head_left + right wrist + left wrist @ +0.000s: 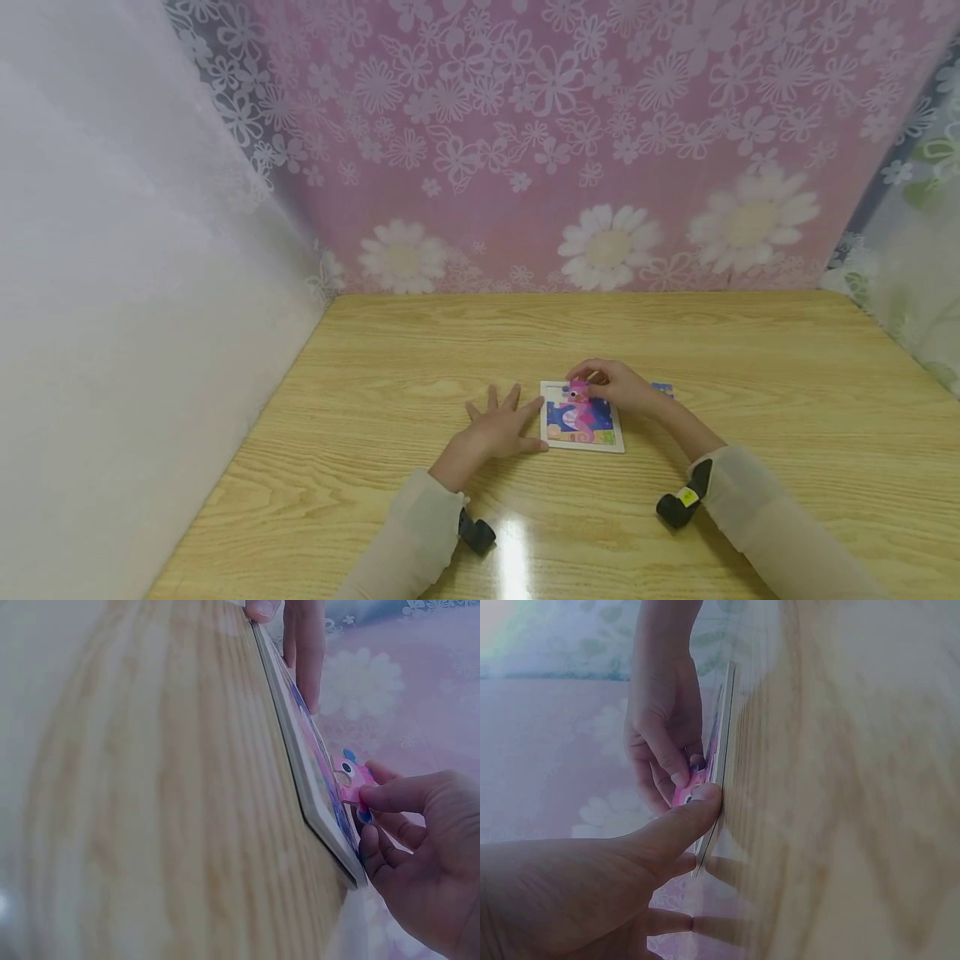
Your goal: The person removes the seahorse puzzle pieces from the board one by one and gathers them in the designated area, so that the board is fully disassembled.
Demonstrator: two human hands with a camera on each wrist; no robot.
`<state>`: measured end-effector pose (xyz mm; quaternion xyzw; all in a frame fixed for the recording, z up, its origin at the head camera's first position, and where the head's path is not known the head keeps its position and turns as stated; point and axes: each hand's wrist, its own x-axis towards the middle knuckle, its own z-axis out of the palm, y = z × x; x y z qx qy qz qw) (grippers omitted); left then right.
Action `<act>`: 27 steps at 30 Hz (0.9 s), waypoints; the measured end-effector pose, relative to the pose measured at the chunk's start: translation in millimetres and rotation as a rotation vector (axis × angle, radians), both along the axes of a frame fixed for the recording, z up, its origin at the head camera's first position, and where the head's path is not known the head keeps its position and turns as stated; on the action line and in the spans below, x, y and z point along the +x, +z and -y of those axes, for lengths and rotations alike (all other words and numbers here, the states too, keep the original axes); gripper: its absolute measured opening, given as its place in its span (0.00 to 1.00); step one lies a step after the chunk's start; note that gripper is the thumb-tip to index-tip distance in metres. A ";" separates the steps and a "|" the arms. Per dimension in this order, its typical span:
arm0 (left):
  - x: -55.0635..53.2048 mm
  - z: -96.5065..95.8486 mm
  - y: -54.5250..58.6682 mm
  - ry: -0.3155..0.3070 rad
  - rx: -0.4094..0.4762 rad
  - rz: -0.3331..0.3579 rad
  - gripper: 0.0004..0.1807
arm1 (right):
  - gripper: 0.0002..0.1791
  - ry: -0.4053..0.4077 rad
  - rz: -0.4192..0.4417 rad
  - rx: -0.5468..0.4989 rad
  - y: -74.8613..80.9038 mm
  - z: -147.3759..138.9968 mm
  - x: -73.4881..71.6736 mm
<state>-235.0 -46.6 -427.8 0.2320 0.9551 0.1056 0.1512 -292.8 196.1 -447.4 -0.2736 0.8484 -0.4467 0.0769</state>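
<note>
A small jigsaw puzzle in a white-edged tray (592,448) lies on the table, showing a pink and purple creature on blue. My right hand (624,388) pinches a pink puzzle piece (354,780) with a printed eye between thumb and fingers. That piece is tilted over the upper part of the tray, apart from flat. Spread out on the left, my left hand (501,430) touches the tray's left edge with its thumb and index finger. In the left wrist view the left thumb (701,808) rests against the tray's rim.
A loose blue puzzle piece (663,388) lies on the wooden table (420,350), just beyond the right wrist. A pink floral curtain (510,167) stands behind the table, and a white surface (150,292) rises along the left side.
</note>
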 end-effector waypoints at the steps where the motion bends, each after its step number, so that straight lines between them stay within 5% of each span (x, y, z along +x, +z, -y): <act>1: 0.2 0.0 -0.1 -0.001 0.001 0.001 0.41 | 0.13 -0.006 0.001 0.005 -0.3 -0.3 -0.4; 27: -0.4 0.3 -1.1 0.001 -0.003 0.006 0.41 | 0.14 -0.059 -0.042 0.065 32.5 -57.1 13.7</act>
